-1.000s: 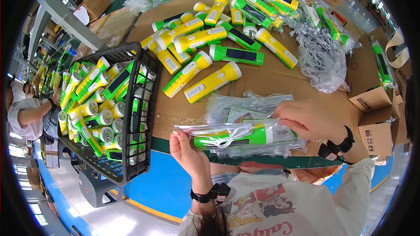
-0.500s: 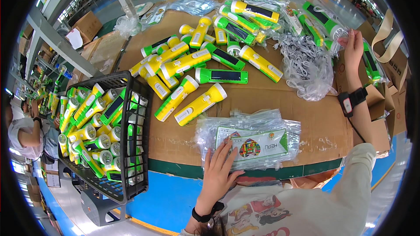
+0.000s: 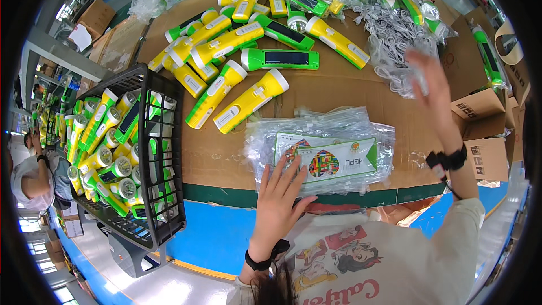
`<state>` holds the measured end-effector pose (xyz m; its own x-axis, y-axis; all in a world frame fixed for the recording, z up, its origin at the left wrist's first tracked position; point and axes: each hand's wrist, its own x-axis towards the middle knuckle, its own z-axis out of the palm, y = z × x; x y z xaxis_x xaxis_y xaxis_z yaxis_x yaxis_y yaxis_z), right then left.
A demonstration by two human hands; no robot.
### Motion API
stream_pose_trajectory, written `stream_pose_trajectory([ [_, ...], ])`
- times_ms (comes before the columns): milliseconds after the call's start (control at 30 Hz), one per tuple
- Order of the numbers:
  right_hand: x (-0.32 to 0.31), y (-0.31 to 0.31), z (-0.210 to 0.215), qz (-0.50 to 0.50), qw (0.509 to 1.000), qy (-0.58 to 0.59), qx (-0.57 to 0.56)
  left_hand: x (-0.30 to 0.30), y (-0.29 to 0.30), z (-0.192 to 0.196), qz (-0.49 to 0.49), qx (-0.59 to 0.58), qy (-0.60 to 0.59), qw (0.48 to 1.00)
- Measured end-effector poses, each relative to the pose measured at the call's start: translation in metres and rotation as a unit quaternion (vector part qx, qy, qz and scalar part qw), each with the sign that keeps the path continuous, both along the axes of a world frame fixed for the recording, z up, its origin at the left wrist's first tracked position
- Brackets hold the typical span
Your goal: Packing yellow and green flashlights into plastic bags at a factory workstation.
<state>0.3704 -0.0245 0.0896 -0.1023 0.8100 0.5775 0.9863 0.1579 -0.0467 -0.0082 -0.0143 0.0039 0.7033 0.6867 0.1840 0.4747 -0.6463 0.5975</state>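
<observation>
My left hand (image 3: 280, 197) lies flat with spread fingers on a stack of clear plastic bags (image 3: 344, 121), its fingertips over a printed white-and-green card (image 3: 364, 158). Blurred by motion, my right hand (image 3: 430, 79) is in the air beside a heap of thin grey cables (image 3: 389, 34); its fingers look apart and nothing shows in them. Beyond the bags lies a pile of yellow-and-green flashlights (image 3: 228, 45), some with dark solar panels up. The nearest yellow flashlight (image 3: 252, 101) sits just past the stack. Bagged flashlights (image 3: 406, 3) lie beyond the cables.
A black plastic basket (image 3: 148, 158) full of flashlights stands at the table's left edge. Open cardboard boxes (image 3: 480, 152) are at the right. The table is covered with cardboard (image 3: 333, 87). At the far left another person (image 3: 31, 175) sits.
My right hand has left the bagged flashlight at the far right and come nearer and leftward. My left hand stays on the bags. The whole view has shifted, with the table's far side higher up.
</observation>
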Motion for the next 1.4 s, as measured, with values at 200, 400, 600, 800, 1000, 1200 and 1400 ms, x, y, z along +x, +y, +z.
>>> stream_pose_trajectory([
  [200, -0.112, -0.065, -0.054, 0.195, 0.954, -0.023, -0.228, 0.004, 0.002, 0.005, -0.004, -0.013, 0.002, 1.0],
  [400, -0.114, -0.074, -0.062, 0.172, 0.951, 0.06, -0.249, 0.005, -0.002, 0.003, -0.003, -0.035, 0.003, 0.999],
  [600, -0.116, -0.068, -0.052, 0.192, 0.934, 0.086, -0.288, 0.004, -0.006, 0.0, 0.021, -0.044, -0.022, 0.999],
  [800, -0.119, -0.073, -0.063, 0.206, 0.943, 0.039, -0.26, 0.005, -0.007, -0.005, 0.033, -0.038, -0.039, 0.998],
  [1000, -0.115, -0.079, -0.08, 0.194, 0.954, 0.086, -0.212, 0.004, -0.008, -0.009, 0.029, -0.037, -0.039, 0.998],
  [1200, -0.093, -0.059, -0.09, -0.072, 0.814, 0.563, -0.122, 0.003, -0.018, -0.02, 0.135, -0.075, -0.235, 0.96],
  [1400, -0.092, -0.044, -0.049, -0.067, 0.822, 0.564, 0.051, -0.006, -0.017, -0.008, 0.097, 0.08, -0.019, 0.992],
])
